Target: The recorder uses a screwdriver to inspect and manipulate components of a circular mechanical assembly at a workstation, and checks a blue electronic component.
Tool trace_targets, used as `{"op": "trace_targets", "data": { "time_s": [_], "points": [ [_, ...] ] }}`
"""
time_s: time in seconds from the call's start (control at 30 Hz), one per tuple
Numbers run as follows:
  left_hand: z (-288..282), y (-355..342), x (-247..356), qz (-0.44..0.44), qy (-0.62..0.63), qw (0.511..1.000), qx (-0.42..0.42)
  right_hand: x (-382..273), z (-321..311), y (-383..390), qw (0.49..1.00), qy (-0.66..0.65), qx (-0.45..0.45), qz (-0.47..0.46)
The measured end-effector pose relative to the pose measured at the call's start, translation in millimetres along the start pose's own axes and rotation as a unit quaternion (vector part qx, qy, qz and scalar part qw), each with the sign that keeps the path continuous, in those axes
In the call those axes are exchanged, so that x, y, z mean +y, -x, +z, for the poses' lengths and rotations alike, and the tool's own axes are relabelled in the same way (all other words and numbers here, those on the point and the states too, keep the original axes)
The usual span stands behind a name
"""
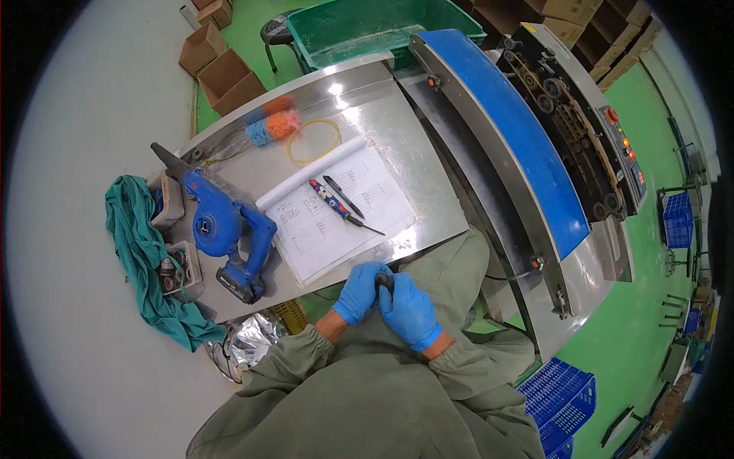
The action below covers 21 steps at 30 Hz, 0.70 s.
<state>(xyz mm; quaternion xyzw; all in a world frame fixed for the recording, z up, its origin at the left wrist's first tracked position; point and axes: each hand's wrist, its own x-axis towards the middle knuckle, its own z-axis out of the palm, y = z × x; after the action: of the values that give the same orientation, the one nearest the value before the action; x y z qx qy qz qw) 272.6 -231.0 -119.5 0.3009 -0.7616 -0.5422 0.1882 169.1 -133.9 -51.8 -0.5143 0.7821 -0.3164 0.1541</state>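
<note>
Both my hands wear blue gloves and meet over my lap, just off the near edge of the steel table (pixel 428 206). A small dark rounded piece (pixel 384 282) sits between them, mostly covered by fingers, so its kind does not show. My left hand (pixel 361 294) is closed on its left side. My right hand (pixel 410 312) grips it from the right. Closest to them on the table lie white printed sheets (pixel 313 264), bearing a screwdriver with a patterned handle (pixel 329 198) and a black pen (pixel 342 194).
A blue cordless blower (pixel 218 222) lies left of the sheets, beside small bins (pixel 186 264) and a green cloth (pixel 145 252). Behind are a bristle brush (pixel 273 128) and yellow loop (pixel 336 138). A conveyor machine with a blue cover (pixel 508 138) stands right; a blue crate (pixel 562 402) sits below.
</note>
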Motion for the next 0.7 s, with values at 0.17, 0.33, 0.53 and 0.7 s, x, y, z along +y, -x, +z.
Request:
{"op": "trace_targets", "data": {
  "time_s": [0.17, 0.33, 0.53, 0.7],
  "points": [
    [0, 10, 4, -0.280, 0.265, 0.913, -0.133, 14, -21, 1, 0.934, 0.051, -0.248, -0.253],
    [-37, 9, 35, -0.435, 0.333, 0.790, -0.276, 18, -60, -20, 0.909, 0.111, -0.215, -0.340],
    [-28, 1, 48, -0.286, 0.460, 0.838, -0.067, 8, -54, -15, 0.985, -0.153, -0.069, 0.037],
    [-31, 0, 57, -0.253, 0.316, 0.910, -0.086, -2, -43, -12, 0.951, -0.251, -0.089, 0.157]
  ]
}}
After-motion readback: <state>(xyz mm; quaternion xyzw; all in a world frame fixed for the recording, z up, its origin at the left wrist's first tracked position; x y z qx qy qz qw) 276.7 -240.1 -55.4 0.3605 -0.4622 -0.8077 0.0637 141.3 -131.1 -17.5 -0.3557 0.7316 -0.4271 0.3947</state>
